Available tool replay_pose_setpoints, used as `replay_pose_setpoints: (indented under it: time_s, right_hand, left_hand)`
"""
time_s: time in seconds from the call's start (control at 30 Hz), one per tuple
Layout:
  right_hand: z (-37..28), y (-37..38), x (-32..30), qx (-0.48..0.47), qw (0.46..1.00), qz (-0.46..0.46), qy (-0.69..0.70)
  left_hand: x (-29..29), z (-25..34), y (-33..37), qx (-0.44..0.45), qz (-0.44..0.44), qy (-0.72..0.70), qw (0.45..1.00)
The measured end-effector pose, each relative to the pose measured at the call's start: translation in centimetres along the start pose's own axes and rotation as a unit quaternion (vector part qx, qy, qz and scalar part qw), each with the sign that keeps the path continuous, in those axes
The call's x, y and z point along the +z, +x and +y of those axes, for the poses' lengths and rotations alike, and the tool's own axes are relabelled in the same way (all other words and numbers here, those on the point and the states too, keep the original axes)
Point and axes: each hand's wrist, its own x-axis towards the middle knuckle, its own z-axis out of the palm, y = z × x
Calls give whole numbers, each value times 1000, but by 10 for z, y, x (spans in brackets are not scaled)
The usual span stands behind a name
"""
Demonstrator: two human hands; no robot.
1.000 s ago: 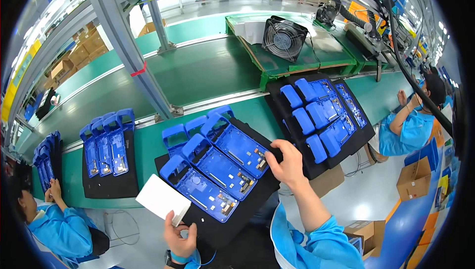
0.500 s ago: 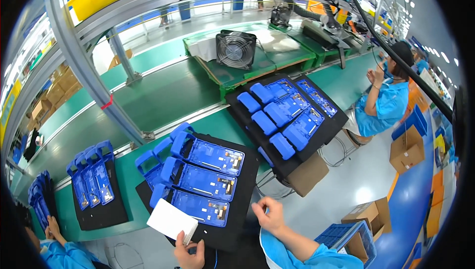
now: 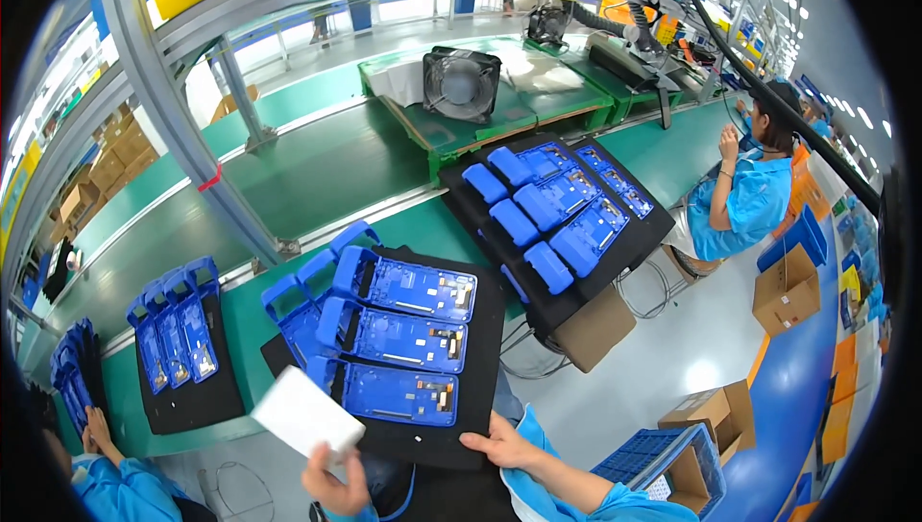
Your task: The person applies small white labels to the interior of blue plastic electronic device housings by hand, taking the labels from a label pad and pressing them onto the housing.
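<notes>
My left hand [image 3: 336, 479] pinches the near corner of a white pad of sheets [image 3: 303, 413], held tilted beside the near left edge of a black board [image 3: 423, 447]. At the board's near right corner, my right hand [image 3: 504, 442] grips the edge, with its thumb on top. Three blue plastic housings [image 3: 408, 341] lie side by side on the board, with small circuit parts and ribbon pieces at their right ends. Blue frame-like covers [image 3: 331, 322] stand at their left ends. A tiny white piece [image 3: 418, 438] rests near the board's front edge.
Another black board [image 3: 639, 248] with several blue housings [image 3: 586, 234] lies to the right. More loaded boards sit on the green conveyor [image 3: 259, 407] at left, near a co-worker's hands [image 3: 99, 434]. A fan [image 3: 462, 85] stands behind; another person [image 3: 744, 186] sits at right.
My right hand has moved down and left from the air onto the board's corner and gripped it. My left hand and the white pad have shifted left. The board has moved slightly.
</notes>
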Motion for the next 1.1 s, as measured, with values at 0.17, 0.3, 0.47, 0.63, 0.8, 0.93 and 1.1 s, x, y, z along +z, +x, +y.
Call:
replay_pose_setpoints:
  time_s: [0.17, 0.3, 0.47, 0.63, 0.8, 0.93, 1.1]
  right_hand:
    - [-19, -19, -41, 118, 992, -20, 34]
    - [-2, -31, -94, 140, 972, 70, 177]
    - [-1, -28, -90, 9, 958, 141, 250]
    - [-28, -14, -86, 4, 981, 136, 141]
    - [-37, 27, -75, 3, 988, 88, 129]
    - [-34, 44, -82, 10, 988, 70, 137]
    - [-26, 49, -88, 29, 973, 87, 213]
  left_hand:
    - [-3, -1, 53, -188, 45, -43, 980]
    - [4, -9, 42, -204, 7, -42, 978]
    - [5, -1, 23, -241, -38, -88, 966]
    - [16, 8, 12, -247, -38, -147, 957]
    - [19, 20, 31, -329, -48, -292, 897]
    - [32, 17, 34, -328, -7, -347, 879]
    - [45, 13, 32, -291, 5, -325, 900]
